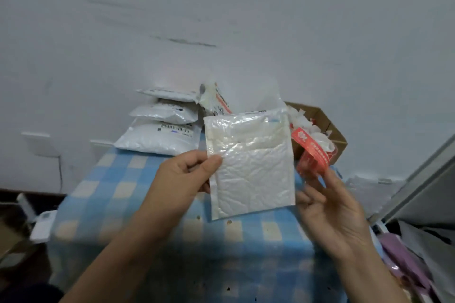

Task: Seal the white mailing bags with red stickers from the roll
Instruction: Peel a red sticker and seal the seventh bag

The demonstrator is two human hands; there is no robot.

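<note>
My left hand (186,174) pinches the left edge of a white bubble mailing bag (251,165) and holds it upright above the table, flap end up. My right hand (330,206) holds the roll of red stickers (314,157) by its lower edge, just right of the bag. A red sticker strip with white print (301,136) curls up off the roll beside the bag's top right corner, apart from the bag.
A stack of filled white mailing bags (160,130) lies at the back of the blue checked table (172,241), against the white wall. A brown cardboard box (327,125) with white scraps sits back right. Clutter lies on the floor at both sides.
</note>
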